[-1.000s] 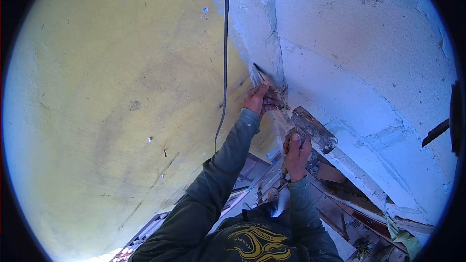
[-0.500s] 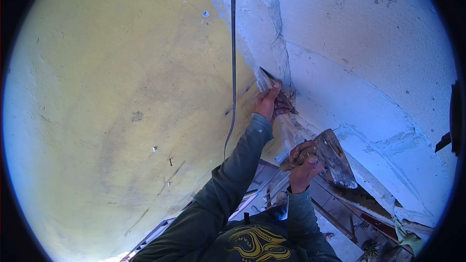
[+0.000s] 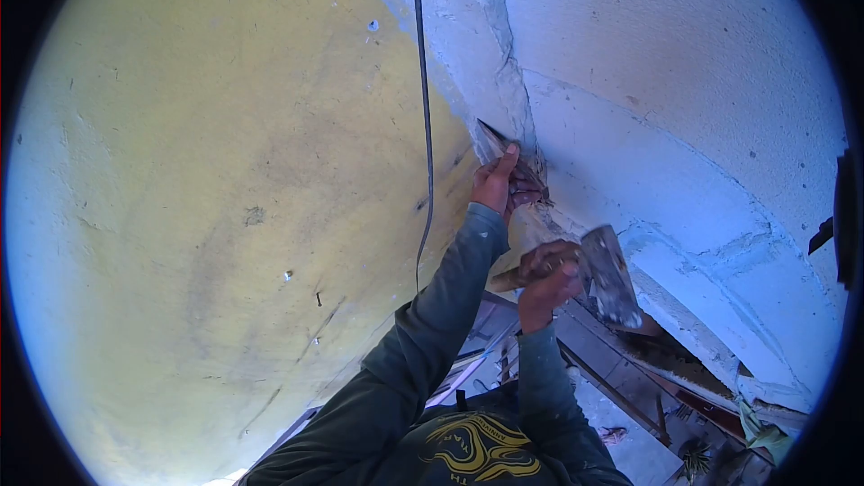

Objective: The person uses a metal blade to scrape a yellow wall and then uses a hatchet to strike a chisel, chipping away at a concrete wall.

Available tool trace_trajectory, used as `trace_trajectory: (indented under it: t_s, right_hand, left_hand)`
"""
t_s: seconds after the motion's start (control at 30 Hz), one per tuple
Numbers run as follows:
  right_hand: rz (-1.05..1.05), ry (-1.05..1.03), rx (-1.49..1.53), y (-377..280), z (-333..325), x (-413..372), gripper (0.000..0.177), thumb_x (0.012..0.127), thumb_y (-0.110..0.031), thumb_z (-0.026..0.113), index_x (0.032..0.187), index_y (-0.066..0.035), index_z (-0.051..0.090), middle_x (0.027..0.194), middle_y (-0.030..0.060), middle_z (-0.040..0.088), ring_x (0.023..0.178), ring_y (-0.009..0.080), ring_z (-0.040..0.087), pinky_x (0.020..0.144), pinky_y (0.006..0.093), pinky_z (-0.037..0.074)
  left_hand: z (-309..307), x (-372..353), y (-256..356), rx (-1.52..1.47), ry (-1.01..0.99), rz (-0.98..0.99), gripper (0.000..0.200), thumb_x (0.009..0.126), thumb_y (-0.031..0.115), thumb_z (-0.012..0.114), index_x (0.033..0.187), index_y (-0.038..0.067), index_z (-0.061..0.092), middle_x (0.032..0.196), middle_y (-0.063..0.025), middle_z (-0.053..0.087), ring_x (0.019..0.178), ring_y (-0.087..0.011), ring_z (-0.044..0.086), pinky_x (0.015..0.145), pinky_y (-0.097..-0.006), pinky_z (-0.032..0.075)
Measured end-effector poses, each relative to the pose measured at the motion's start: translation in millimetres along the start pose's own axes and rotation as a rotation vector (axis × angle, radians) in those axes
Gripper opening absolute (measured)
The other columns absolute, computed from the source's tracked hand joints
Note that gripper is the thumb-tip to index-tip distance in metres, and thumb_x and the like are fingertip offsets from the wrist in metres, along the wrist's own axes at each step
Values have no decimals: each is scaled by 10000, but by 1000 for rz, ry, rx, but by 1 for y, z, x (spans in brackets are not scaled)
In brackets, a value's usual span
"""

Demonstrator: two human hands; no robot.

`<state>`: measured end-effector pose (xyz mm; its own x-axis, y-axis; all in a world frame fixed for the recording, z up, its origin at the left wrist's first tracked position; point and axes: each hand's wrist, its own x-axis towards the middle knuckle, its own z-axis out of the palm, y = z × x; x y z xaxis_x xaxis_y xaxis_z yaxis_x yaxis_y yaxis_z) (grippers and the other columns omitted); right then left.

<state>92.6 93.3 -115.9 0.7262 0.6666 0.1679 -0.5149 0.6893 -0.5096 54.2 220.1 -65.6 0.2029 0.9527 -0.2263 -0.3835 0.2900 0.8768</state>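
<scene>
My left hand (image 3: pixel 498 182) is closed around a dark, narrow chisel (image 3: pixel 533 182), pressed to the corner where the yellow wall (image 3: pixel 297 153) meets the bluish-white plaster (image 3: pixel 648 153). Its fingers hide part of the tool, and a dark pointed shape shows above them against the wall. Lower and to the right, my right hand (image 3: pixel 549 292) grips the wooden handle of a hammer (image 3: pixel 614 277). The worn, blocky metal head, spattered pale, sits to the right of the fist, apart from the chisel.
A black cable (image 3: pixel 425 108) hangs down the yellow wall. Rough, broken plaster (image 3: pixel 511 81) runs up the corner. A nail (image 3: pixel 319 299) sticks out lower left. Below are planks, debris and a pale cloth (image 3: pixel 763 432); a dark object (image 3: pixel 844 220) stands at the right edge.
My right hand has moved left and slightly up with the hammer, whose head has turned a little. My left hand stays in nearly the same place on the chisel.
</scene>
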Motion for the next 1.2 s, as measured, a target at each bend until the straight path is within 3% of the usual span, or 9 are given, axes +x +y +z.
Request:
trace_trajectory:
  t_s: [0.1, 0.33, 0.5, 0.57, 0.7, 0.77, 0.9, 1.0, 1.2]
  right_hand:
    - [152, -9, -597, 31, -28, 14, 467, 940, -464, 514, 780, -27, 486, 591, 20, 471, 456, 103, 472, 412, 236, 357]
    - [18, -4, -179, 12, -5, 5, 344, 958, -376, 522, 839, -55, 493, 604, -7, 472, 462, 55, 434, 413, 212, 333]
    - [256, -117, -499, 4, -23, 10, 427, 984, -417, 450, 750, -61, 476, 589, 20, 469, 419, 91, 436, 408, 225, 347]
    - [-28, -11, -13, 3, -9, 3, 315, 978, -358, 491, 861, -66, 523, 622, -8, 497, 477, 57, 451, 424, 208, 336]
    - [-239, 40, -612, 38, -19, 19, 364, 973, -376, 496, 788, -63, 516, 605, 7, 495, 446, 74, 454, 404, 217, 330]
    - [342, -47, -387, 1, -22, 20, 396, 972, -387, 493, 739, -67, 508, 581, 29, 487, 427, 98, 459, 400, 224, 343]
    - [43, 198, -88, 8, 6, 7, 450, 976, -431, 445, 724, -58, 455, 522, 30, 441, 393, 112, 439, 363, 247, 345]
    - [370, 70, -294, 21, -10, 20, 452, 963, -443, 474, 700, -75, 471, 556, 16, 468, 418, 76, 453, 383, 225, 332]
    - [175, 8, -326, 25, -10, 9, 312, 981, -326, 490, 787, -82, 487, 579, -19, 470, 437, 59, 443, 389, 221, 330]
  left_hand:
    - [3, -5, 3, 84, -4, -10, 365, 911, 391, 595, 852, 31, 604, 702, -80, 614, 630, -203, 640, 565, -331, 546]
    - [1, 0, 1, 58, -3, -7, 354, 909, 378, 601, 845, 31, 603, 719, -93, 623, 628, -210, 640, 577, -343, 550]
    - [4, 2, -5, -11, -3, 6, 361, 892, 356, 636, 866, 1, 572, 676, -99, 604, 582, -232, 653, 511, -352, 578]
    - [5, 3, -2, 1, -5, 5, 359, 895, 358, 633, 872, 5, 576, 689, -101, 615, 588, -235, 655, 516, -354, 579]
    - [9, 0, -3, 35, 17, 11, 368, 896, 365, 632, 873, 2, 572, 711, -106, 620, 593, -237, 658, 511, -350, 577]
    - [7, 3, -4, 27, 2, 11, 344, 914, 359, 603, 872, 17, 592, 741, -112, 619, 622, -223, 632, 550, -350, 537]
    - [2, 4, -6, 50, 8, 11, 340, 915, 356, 602, 872, 18, 593, 747, -115, 623, 628, -226, 633, 555, -357, 537]
    - [5, 7, -7, 63, 25, 19, 341, 916, 357, 599, 871, 19, 595, 746, -112, 623, 638, -232, 639, 570, -361, 543]
    - [-2, 4, -8, 60, 23, 15, 357, 915, 373, 594, 863, 20, 596, 757, -111, 624, 646, -221, 627, 586, -357, 547]
